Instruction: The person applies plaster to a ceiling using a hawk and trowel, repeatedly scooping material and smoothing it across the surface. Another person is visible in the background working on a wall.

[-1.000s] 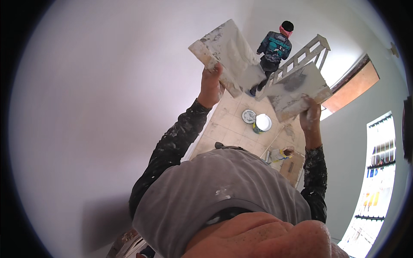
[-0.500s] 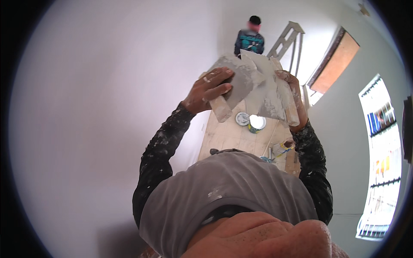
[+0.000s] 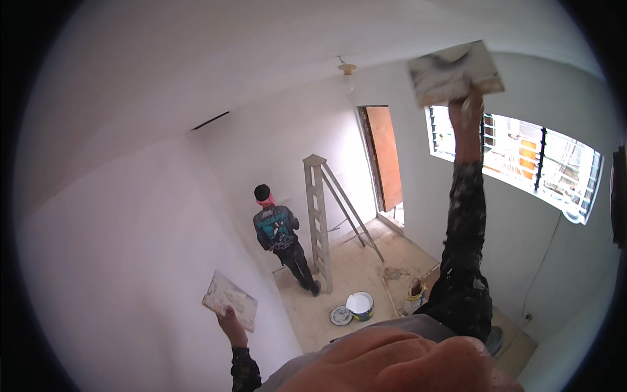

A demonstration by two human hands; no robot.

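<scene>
In my raised right hand is a wide putty knife, a broad flat metal blade smeared with pale filler along a wooden grip. My fingers are closed on the grip, and the blade is up by the ceiling above the window; whether it touches cannot be told. Lower on the left, my left hand grips a second wide putty knife. Grey-white filler streaks its blade, which is tilted in front of the white wall. Both dark sleeves carry white splashes.
A co-worker stands at the far wall beside a stepladder. On the tiled floor are an open bucket of white filler, its lid and an opened bag. A bulb hangs from the ceiling; a barred window lies right.
The view has tipped up toward the ceiling. My hands, close together with the blades meeting before, are now far apart: the right raised high, the left lowered to the left.
</scene>
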